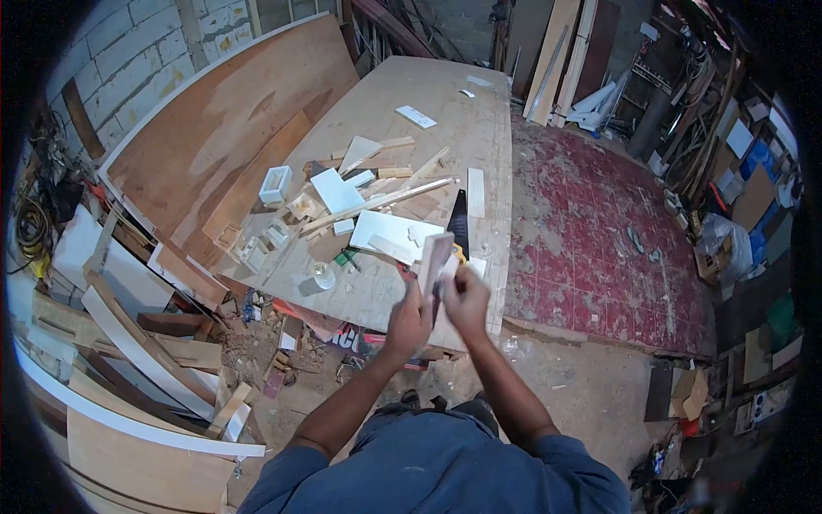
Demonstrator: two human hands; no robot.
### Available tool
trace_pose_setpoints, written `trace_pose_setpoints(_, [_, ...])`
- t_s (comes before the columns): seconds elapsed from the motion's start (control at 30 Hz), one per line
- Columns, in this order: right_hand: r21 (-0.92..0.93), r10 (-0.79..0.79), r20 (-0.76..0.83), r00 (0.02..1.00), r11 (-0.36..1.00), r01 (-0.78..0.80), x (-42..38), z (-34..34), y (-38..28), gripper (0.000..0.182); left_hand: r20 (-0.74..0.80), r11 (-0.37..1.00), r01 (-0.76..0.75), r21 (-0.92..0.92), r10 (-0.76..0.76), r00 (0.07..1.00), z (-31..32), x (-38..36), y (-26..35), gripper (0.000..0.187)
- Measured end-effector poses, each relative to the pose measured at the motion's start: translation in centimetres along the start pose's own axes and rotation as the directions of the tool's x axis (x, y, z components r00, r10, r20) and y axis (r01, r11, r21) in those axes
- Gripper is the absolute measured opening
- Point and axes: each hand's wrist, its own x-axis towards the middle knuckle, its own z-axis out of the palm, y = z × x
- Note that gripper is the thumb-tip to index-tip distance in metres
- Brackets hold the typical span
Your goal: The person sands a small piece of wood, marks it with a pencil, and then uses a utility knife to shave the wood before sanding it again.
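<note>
We've got both hands up over the near edge of the big pale plywood worktop [445, 103]. Left hand [408, 324] and right hand [467, 300] both closed around a small flat pale wood offcut [434, 257], held upright between them. Beyond it on the worktop: black handsaw [458, 218], white rectangular panel [390, 230], small white open box [276, 184].

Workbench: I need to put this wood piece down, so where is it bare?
The far end of the workbench, around the small white strip, is mostly bare. The right edge beyond the saw is free. The middle, around the scrap pile, is crowded.
</note>
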Motion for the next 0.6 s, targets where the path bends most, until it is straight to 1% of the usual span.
trace_pose_setpoints(0.03, [0.101, 0.02, -0.092, 0.996, 0.995, -0.011, 2.3, -0.4, -1.0, 0.021, 0.043, 1.0, -0.022, -0.004, 0.023, 0.999, 0.7, -0.9, -0.6, 0.028])
trace_pose_setpoints(0.07, [0.106, 0.038, -0.145, 0.989, 0.994, -0.022, 4.3, -1.4, -2.2, 0.018, 0.087, 0.999, -0.048, -0.01, 0.048, 0.995, 1.3, -1.6, -0.9, 0.027])
trace_pose_setpoints(0.1, [0.095, 0.007, -0.15, 0.989, 0.995, 0.007, 6.2, -1.9, -1.5, 0.016, 0.104, 0.999, -0.035, 0.023, 0.033, 0.994, 1.7, -2.0, -0.7, 0.025])
trace_pose_setpoints(0.13, [0.258, 0.065, -0.133, 0.989, 0.966, -0.029, 7.4, -2.0, -1.0, 0.014, 0.113, 0.999, -0.045, 0.024, 0.041, 0.993, 1.7, -2.0, -0.8, 0.025])
trace_pose_setpoints(0.17, [0.34, 0.119, -0.112, 0.986, 0.937, -0.075, 7.6, -2.4, -0.5, 0.013, 0.083, 1.0, -0.003, 0.02, 0.001, 0.997, 1.7, -1.9, -0.8, 0.024])
trace_pose_setpoints(0.2, [0.419, 0.169, -0.086, 0.982, 0.9, -0.119, 7.9, -2.8, -0.8, 0.012, 0.051, 0.999, 0.039, 0.013, -0.04, 0.998, 1.6, -1.6, -0.6, 0.023])
trace_pose_setpoints(0.23, [0.418, 0.169, -0.092, 0.981, 0.901, -0.116, 7.8, -3.1, -1.1, 0.012, 0.016, 0.999, 0.022, -0.023, -0.022, 1.0, 1.1, -1.1, -0.5, 0.024])
trace_pose_setpoints(0.27, [0.564, 0.276, -0.001, 0.961, 0.794, -0.228, 7.3, -3.3, -1.3, 0.01, 0.019, 0.999, 0.022, -0.026, -0.022, 1.0, 0.6, -0.6, -0.6, 0.024])
trace_pose_setpoints(0.3, [0.68, 0.365, 0.11, 0.925, 0.651, -0.338, 6.7, -3.5, -1.4, 0.009, -0.002, 0.998, 0.022, -0.058, -0.022, 1.0, 0.1, -0.1, -0.7, 0.024])
trace_pose_setpoints(0.33, [0.677, 0.37, 0.113, 0.922, 0.651, -0.344, 6.2, -3.6, -1.2, 0.009, -0.023, 0.996, 0.023, -0.09, -0.025, 0.999, -0.2, 0.3, -0.7, 0.025])
trace_pose_setpoints(0.4, [0.774, 0.393, 0.256, 0.883, 0.463, -0.431, 5.5, -3.5, -1.0, 0.011, -0.017, 0.996, 0.05, -0.079, -0.051, 0.999, -0.7, 0.7, -0.4, 0.027])
trace_pose_setpoints(0.43, [0.785, 0.394, 0.285, 0.874, 0.428, -0.448, 5.4, -3.5, -0.9, 0.015, -0.044, 0.997, 0.024, -0.078, -0.027, 0.999, -0.8, 0.9, -0.3, 0.027])
trace_pose_setpoints(0.47, [0.785, 0.395, 0.285, 0.873, 0.426, -0.449, 5.2, -3.5, -0.7, 0.015, -0.07, 0.997, -0.002, -0.077, -0.003, 0.998, -0.9, 0.9, -0.2, 0.027])
trace_pose_setpoints(0.57, [0.799, 0.362, 0.296, 0.884, 0.413, -0.437, 5.1, -3.7, -1.0, 0.014, -0.051, 0.996, -0.028, -0.08, 0.024, 0.998, -1.2, 0.9, 0.1, 0.028])
trace_pose_setpoints(0.6, [0.785, 0.353, 0.297, 0.887, 0.439, -0.438, 5.1, -3.8, -1.0, 0.014, -0.047, 0.996, -0.031, -0.08, 0.027, 0.999, -1.0, 1.0, -0.1, 0.028])
